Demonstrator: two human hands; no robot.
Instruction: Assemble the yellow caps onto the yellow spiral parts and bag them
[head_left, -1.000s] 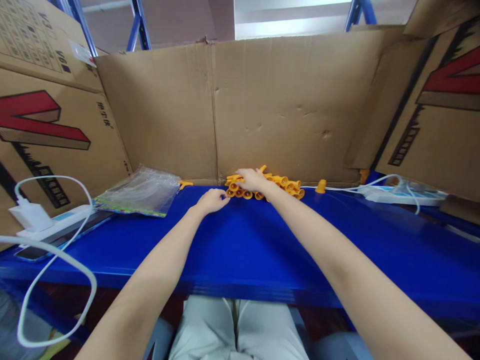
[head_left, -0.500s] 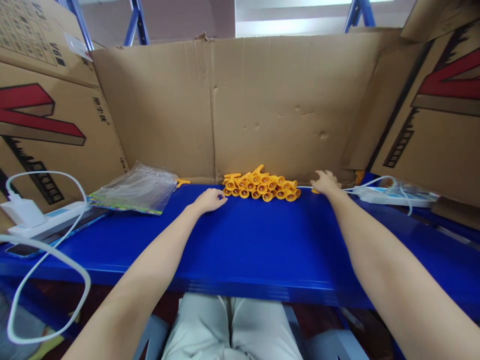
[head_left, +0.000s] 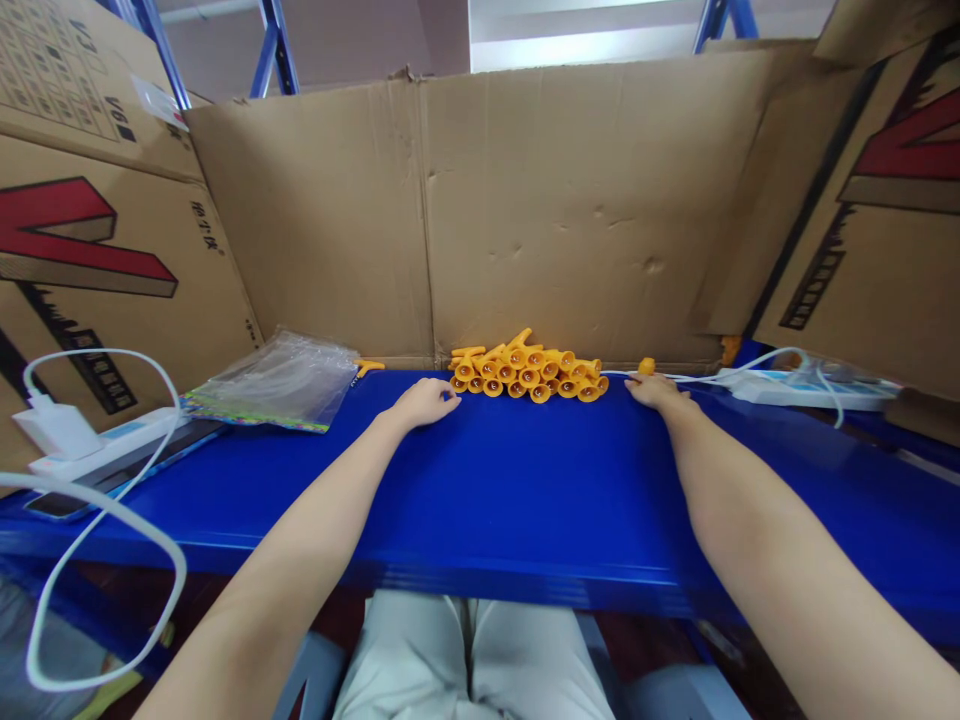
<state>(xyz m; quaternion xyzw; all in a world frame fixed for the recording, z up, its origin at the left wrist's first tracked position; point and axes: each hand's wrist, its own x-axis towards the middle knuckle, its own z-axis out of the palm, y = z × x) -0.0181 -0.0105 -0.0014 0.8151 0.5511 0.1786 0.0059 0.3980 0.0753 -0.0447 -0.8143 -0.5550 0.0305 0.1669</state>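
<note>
Yellow plastic pieces (head_left: 529,377) with flared, cup-like ends lie stacked in a low pile against the back cardboard, their cups facing me. Just left of the pile, my left hand (head_left: 427,402) rests on the blue table with loosely curled fingers. A small gap shows between its thumb and forefinger, and I see nothing held. To the right of the pile, my right hand (head_left: 657,390) is closed on a yellow flared piece (head_left: 646,366). Only the top of that piece shows above the fingers; the rest is hidden.
Clear plastic bags (head_left: 281,380) lie at left, beside another yellow piece (head_left: 369,367). White power strips (head_left: 810,390) and cables are at both sides, with a phone (head_left: 60,505) at far left. Cardboard (head_left: 585,210) walls the back and sides of the blue table (head_left: 517,480).
My right hand has lowered and its fingers have closed on a yellow piece, which now sticks up above them. My left hand has hardly moved. The view has shifted slightly.
</note>
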